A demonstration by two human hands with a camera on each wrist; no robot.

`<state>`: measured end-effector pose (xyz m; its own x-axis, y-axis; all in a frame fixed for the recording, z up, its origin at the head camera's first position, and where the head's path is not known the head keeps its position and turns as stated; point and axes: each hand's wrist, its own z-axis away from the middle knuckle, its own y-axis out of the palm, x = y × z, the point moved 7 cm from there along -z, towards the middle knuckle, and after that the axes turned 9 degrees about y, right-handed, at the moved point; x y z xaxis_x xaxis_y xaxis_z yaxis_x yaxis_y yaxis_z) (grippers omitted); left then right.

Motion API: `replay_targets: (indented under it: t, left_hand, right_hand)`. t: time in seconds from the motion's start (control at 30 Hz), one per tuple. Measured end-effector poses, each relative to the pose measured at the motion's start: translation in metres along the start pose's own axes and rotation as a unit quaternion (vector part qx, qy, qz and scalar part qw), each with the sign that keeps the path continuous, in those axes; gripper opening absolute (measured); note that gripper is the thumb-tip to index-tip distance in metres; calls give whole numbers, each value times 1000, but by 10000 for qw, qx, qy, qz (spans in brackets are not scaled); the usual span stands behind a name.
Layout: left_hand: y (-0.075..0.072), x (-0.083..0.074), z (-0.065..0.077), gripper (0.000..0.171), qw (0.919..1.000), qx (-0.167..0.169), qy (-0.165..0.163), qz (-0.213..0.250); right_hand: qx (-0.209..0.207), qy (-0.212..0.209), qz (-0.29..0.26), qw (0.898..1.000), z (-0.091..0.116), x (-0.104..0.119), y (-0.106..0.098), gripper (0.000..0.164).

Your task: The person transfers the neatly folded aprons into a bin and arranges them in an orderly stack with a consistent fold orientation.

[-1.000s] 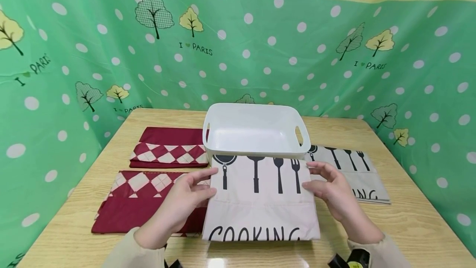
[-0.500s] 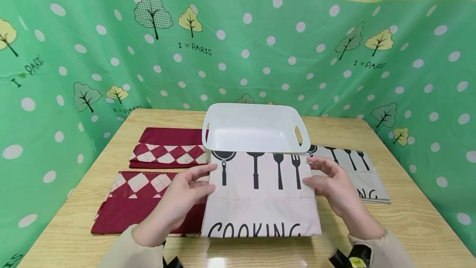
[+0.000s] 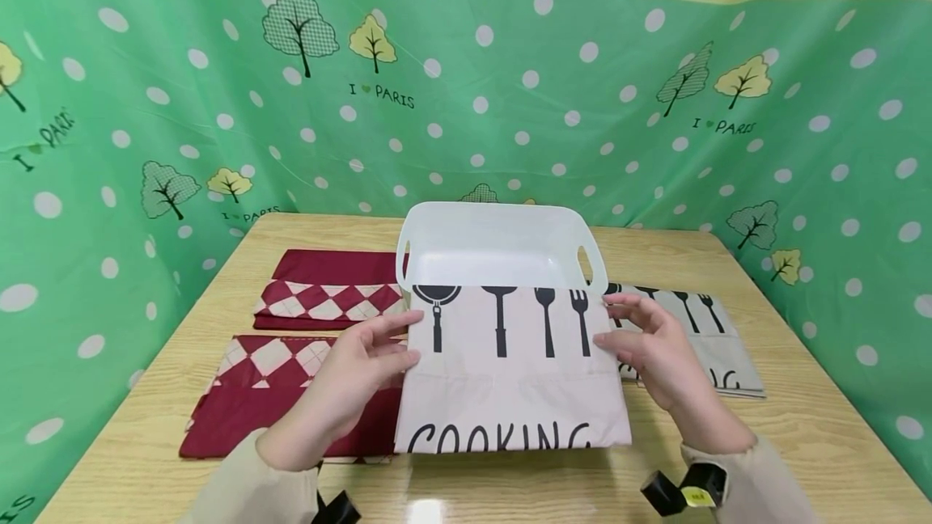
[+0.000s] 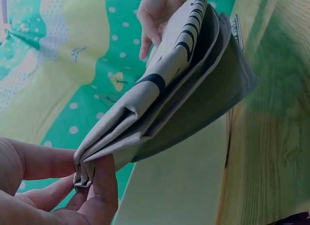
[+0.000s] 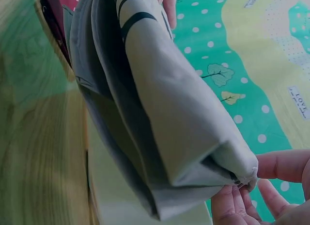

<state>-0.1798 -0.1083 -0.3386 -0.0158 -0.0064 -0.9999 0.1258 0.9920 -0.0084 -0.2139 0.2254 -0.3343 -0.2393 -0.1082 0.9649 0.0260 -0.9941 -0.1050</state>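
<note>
In the head view a folded white cloth, printed with black kitchen utensils and the word COOKING, hangs over the table in front of the basket. My left hand pinches its left edge, and my right hand pinches the right one. Both wrist views show the cloth's stacked layers from the side, drooping open away from the pinched edge. In the left wrist view the fingers squeeze the gathered folds. A white basket with handle holes stands behind; the cloth overlaps its front wall.
On the left of the table lie two folded dark red cloths with diamond patterns, the rear one and the front one. Another folded utensil-print cloth lies at the right. A green dotted curtain hangs behind.
The folded white cloth has risen slightly and shifted toward the basket, both hands moving with it. It now covers more of the basket's front wall. The other cloths and the basket stay put.
</note>
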Motion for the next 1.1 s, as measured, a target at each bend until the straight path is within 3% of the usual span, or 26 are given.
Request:
replay_targets:
  t: [0.67,1.1]
  left_hand:
    - [-6,-7,-21,52,9988,277,230,329]
    - [-8,-15,-34,53,9985,347,316,276]
  right_hand:
    - [66,-128,-77,9999,-13,18,0,34]
    - [-52,64,-39,10000,-22,25,1,45]
